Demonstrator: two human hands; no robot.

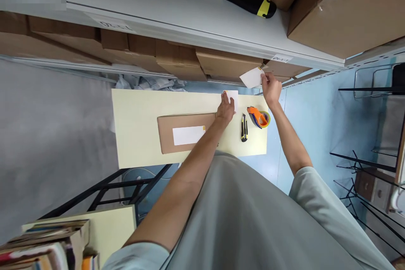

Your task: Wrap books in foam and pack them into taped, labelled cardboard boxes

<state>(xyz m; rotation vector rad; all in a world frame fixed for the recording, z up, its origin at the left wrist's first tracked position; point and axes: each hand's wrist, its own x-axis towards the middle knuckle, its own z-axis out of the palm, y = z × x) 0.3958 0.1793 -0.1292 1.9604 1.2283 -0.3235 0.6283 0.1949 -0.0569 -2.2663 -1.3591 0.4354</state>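
Observation:
My right hand [271,89] pinches a white label sheet [251,78] by its edge, raised in front of the boxes on the shelf. My left hand [225,109] rests with spread fingers on a second white sheet [233,95] lying on the cream table [136,130]. Left of that hand lies a flat cardboard box [166,135] bearing a white label [188,135] with a small yellow mark. My left forearm covers the box's right part. Between my hands and nearer to me are a yellow-black utility knife [244,128] and an orange tape dispenser [259,117].
A grey shelf [177,17] spans the view above the table, with several cardboard boxes [228,62] beneath it. A larger utility knife [247,0] lies on it beside big boxes [344,12]. Books [47,244] are stacked at lower left; black metal racks [363,160] stand at right.

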